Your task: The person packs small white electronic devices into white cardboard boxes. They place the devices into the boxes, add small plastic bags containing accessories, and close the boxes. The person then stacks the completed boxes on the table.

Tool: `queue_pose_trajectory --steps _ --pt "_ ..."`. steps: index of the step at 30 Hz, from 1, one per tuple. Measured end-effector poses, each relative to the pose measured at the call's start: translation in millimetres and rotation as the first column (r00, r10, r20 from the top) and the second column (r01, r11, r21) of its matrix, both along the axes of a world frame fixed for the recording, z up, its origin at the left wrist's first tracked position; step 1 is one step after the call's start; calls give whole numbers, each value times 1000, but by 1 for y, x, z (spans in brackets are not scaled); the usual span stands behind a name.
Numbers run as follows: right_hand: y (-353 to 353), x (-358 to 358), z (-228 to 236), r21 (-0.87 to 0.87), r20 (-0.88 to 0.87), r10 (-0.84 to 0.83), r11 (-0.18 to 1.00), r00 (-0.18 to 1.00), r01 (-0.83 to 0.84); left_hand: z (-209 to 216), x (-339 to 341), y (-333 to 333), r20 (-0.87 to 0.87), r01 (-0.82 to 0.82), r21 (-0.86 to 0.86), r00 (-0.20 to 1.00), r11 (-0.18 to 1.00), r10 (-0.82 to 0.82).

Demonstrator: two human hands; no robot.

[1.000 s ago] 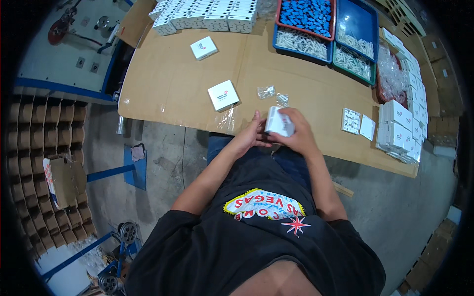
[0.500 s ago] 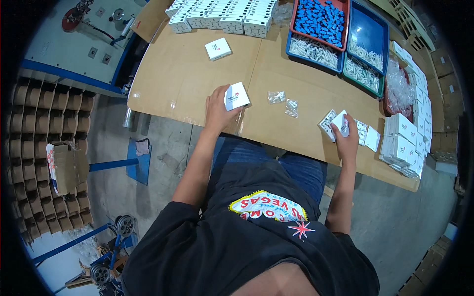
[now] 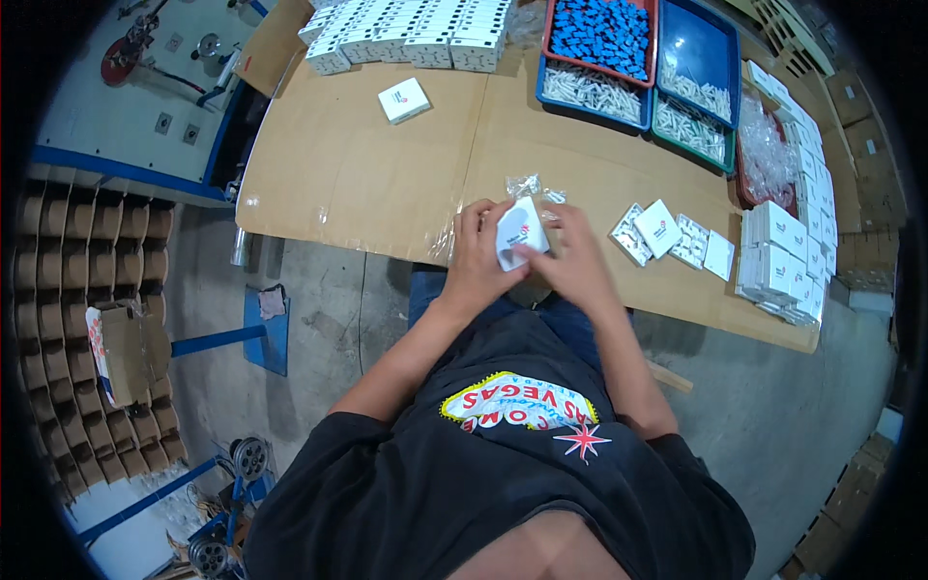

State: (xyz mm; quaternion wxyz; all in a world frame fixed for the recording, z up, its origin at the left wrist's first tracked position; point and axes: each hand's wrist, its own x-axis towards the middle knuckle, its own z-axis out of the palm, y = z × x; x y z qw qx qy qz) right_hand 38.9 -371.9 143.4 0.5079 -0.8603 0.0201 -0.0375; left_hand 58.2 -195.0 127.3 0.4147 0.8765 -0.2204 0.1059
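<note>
My left hand (image 3: 479, 253) is closed round the left side of a small white box (image 3: 522, 232), held tilted above the near edge of the table. My right hand (image 3: 578, 259) has its thumb against the box's lower right side and its fingers bent at the far right corner, slightly blurred. Just beyond the box lie two small clear plastic packets (image 3: 523, 186), partly hidden by the hands. To the right, a white lid-like square (image 3: 658, 230) rests beside open white boxes (image 3: 690, 242) with small parts in them. Another flat white square (image 3: 718, 256) lies at that row's end.
A lone white box (image 3: 404, 101) sits farther off to the left. Rows of white boxes (image 3: 416, 34) stand at the back. Trays hold blue pieces (image 3: 601, 37) and white pieces (image 3: 592, 92). Stacked white boxes (image 3: 781, 261) and a clear plastic heap (image 3: 768, 159) line the right side.
My right hand has left the white square at the right and come to the box in my left hand. The left hand has carried that box rightward and nearer.
</note>
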Motion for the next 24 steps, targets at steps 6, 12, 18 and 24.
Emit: queue_pose_trajectory --steps 6,12,18,24 --pt "7 9 -6 303 -152 95 952 984 -45 16 2 -5 -35 103 -114 994 988 -107" --pt "-4 4 4 167 139 203 960 969 -225 -8 -1 3 -575 -294 -783 677 548 -459" --pt "12 -6 2 49 197 350 929 916 -366 14 -1 -2 -720 -551 -621 118 558 -684" --pt "11 -4 -3 -81 289 338 941 896 -329 17 0 -7 -658 -545 -687 184 481 -730"
